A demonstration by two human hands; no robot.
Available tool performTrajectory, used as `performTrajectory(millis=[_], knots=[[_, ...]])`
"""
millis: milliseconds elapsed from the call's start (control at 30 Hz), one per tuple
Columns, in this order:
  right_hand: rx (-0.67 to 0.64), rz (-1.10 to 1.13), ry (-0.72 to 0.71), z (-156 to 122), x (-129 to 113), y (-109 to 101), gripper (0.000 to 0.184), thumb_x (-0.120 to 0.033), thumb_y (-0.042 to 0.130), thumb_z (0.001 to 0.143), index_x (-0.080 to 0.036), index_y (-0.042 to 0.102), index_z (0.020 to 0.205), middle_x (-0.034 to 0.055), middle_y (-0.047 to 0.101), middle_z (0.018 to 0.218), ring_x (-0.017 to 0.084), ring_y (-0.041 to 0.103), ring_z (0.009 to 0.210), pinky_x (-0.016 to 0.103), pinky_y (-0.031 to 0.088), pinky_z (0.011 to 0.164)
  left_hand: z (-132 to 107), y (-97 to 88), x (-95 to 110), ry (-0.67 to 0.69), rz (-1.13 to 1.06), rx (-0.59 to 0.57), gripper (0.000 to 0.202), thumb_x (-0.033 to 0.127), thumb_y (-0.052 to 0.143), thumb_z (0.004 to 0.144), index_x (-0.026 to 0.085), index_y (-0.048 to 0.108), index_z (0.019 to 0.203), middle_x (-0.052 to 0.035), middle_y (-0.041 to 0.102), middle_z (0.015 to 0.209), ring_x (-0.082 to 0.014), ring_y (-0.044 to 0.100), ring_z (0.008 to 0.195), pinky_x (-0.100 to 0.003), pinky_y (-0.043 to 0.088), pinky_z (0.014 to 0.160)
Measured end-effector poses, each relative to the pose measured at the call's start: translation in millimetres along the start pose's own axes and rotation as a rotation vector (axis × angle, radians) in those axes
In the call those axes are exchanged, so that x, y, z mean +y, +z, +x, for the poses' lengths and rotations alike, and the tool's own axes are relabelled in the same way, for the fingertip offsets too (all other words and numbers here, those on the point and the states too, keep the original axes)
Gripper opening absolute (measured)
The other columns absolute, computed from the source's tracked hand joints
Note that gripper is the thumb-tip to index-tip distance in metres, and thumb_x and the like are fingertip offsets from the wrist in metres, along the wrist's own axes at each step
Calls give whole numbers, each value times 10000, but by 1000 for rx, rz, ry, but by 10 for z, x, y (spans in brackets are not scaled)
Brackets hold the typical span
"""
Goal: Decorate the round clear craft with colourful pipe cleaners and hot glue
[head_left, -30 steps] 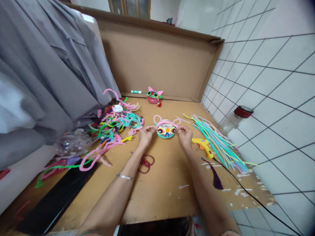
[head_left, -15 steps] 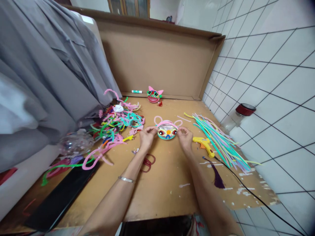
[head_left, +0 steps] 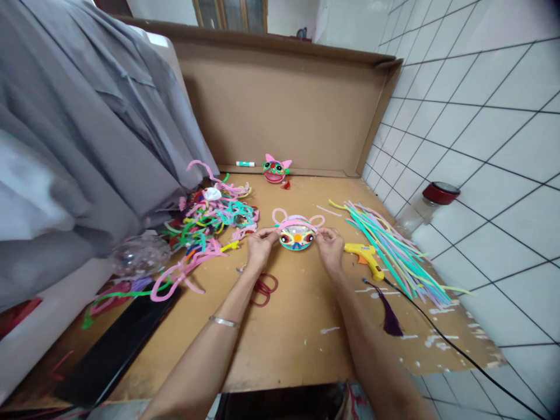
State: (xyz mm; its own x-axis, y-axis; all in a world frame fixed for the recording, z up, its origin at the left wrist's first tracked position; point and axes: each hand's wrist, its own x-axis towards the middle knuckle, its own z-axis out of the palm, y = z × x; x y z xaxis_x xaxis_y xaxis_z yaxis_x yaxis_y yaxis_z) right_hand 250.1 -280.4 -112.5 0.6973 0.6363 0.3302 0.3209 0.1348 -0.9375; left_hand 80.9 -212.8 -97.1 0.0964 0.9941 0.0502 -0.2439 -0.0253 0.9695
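Observation:
A small round craft face (head_left: 297,237) with painted eyes and two pink pipe-cleaner ears sits in the middle of the brown cardboard work surface (head_left: 289,326). My left hand (head_left: 259,247) pinches its left edge, fingers closed on the pink pipe cleaner. My right hand (head_left: 330,248) pinches the right edge the same way. A second finished face (head_left: 275,168), pink-eared and red-mouthed, stands at the back by the cardboard wall.
A tangle of coloured pipe cleaners (head_left: 205,221) lies left. Straight pipe cleaners (head_left: 389,251) fan out right, beside a yellow glue gun (head_left: 365,257) with a black cord. Red scissors (head_left: 262,289), a purple tassel (head_left: 387,318), a glass jar (head_left: 426,204) and grey cloth (head_left: 79,134) are nearby.
Both hands keep their grip on the craft face. The view has shifted slightly; the hands and face stay in almost the same place.

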Motion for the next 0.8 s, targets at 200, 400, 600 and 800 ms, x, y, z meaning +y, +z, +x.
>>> performTrajectory(millis=[200, 400, 600, 800], knots=[[1, -19, -21, -25, -20, 3, 167, -347, 596, 691, -189, 643, 719, 50, 664, 806, 171, 635, 658, 304, 538, 656, 34, -40, -28, -17, 11, -22, 316, 403, 810, 487, 153, 736, 665, -60, 742, 710, -190, 647, 663, -335, 517, 720], [-3, -27, -19, -19, 21, 1, 191, -365, 606, 691, -184, 645, 736, 57, 655, 833, 173, 642, 674, 318, 539, 692, 68, -50, -48, -35, -15, -19, 306, 389, 834, 454, 162, 730, 631, -52, 736, 683, -182, 639, 643, -346, 519, 745], [-20, 18, 16, -16, 14, 9, 204, -391, 632, 674, -191, 642, 714, 54, 663, 821, 174, 640, 669, 319, 542, 683, 86, -72, -62, -105, -102, -19, 362, 373, 868, 382, 153, 718, 627, -50, 721, 662, -173, 637, 649, -349, 517, 756], [-35, 106, 75, 6, -22, -2, 190, -371, 656, 603, -187, 655, 650, 41, 655, 759, 177, 632, 648, 329, 538, 686, 87, -89, -55, -143, -126, -48, 371, 349, 883, 372, 143, 718, 633, -54, 718, 675, -169, 641, 656, -346, 512, 777]])
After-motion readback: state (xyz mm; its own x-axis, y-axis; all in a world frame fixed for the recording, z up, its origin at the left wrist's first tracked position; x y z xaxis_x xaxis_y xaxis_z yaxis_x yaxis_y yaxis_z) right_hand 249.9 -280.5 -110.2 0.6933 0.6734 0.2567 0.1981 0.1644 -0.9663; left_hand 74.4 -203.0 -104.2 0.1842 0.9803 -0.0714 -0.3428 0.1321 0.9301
